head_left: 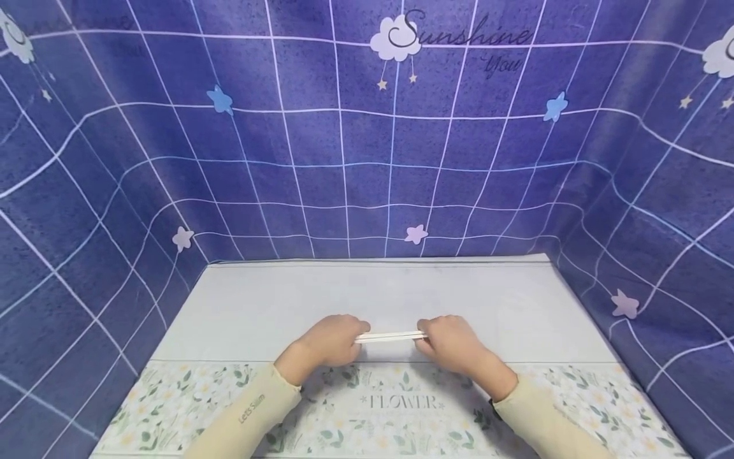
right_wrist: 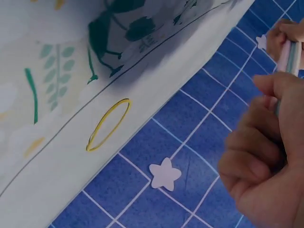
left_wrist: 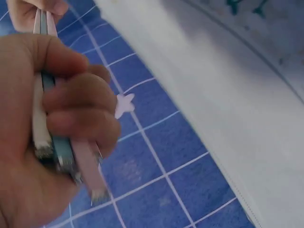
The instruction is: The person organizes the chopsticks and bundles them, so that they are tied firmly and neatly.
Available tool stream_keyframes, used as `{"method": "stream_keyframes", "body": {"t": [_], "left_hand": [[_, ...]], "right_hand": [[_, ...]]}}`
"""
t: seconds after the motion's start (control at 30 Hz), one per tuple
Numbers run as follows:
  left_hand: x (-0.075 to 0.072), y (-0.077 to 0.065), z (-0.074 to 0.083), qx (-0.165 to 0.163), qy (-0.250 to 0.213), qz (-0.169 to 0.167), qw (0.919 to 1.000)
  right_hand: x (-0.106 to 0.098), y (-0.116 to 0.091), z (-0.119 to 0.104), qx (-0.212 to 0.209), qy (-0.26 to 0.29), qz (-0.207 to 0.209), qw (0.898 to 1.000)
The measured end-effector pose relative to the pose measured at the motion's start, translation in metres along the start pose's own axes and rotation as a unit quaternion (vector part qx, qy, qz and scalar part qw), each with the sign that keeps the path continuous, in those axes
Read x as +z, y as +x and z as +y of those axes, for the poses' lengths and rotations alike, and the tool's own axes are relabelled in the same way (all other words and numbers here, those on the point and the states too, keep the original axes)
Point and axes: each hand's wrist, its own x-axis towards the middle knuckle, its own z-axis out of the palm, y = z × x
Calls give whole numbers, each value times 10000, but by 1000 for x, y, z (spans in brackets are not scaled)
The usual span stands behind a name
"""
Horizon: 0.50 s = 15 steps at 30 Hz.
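Both hands grip one bundle of slim sticks (head_left: 392, 336), held crosswise over the pale table in the head view. My left hand (head_left: 337, 340) curls its fingers round the left part, and my right hand (head_left: 453, 342) round the right part. A short bare length shows between them. The left wrist view shows white, teal and pink sticks (left_wrist: 64, 154) with squared, silvery ends jutting below the left fist. In the right wrist view, the right fist (right_wrist: 261, 156) hides most of its end of the bundle. A yellow rubber band (right_wrist: 109, 124) lies on the table beside that hand.
The table (head_left: 373, 287) has a plain white back part and a floral front strip (head_left: 590, 395) printed with "FLOWER". Dark blue grid-patterned cloth (head_left: 367, 140) with stars and clouds rises at the back and both sides.
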Motion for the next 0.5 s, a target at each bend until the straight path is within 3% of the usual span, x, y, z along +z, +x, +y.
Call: {"method": "stream_keyframes", "body": {"t": [0.2, 0.3, 0.37, 0.4, 0.5], "left_hand": [[-22, -11, 4, -135, -126, 796, 9967], [-26, -18, 3, -406, -660, 1256, 9890], [-26, -20, 1, -628, -1328, 1673, 9749], [-26, -20, 1, -721, -1744, 1902, 9634], [-24, -19, 0, -867, -2850, 2673, 9164]], "right_hand": [[-7, -3, 0, 124, -102, 291, 9994], [-10, -5, 1, 150, -41, 233, 9996], [-13, -5, 1, 154, -2, 202, 9997], [-14, -5, 1, 171, 14, 183, 9997], [-16, -6, 1, 182, 97, 177, 9996]]}}
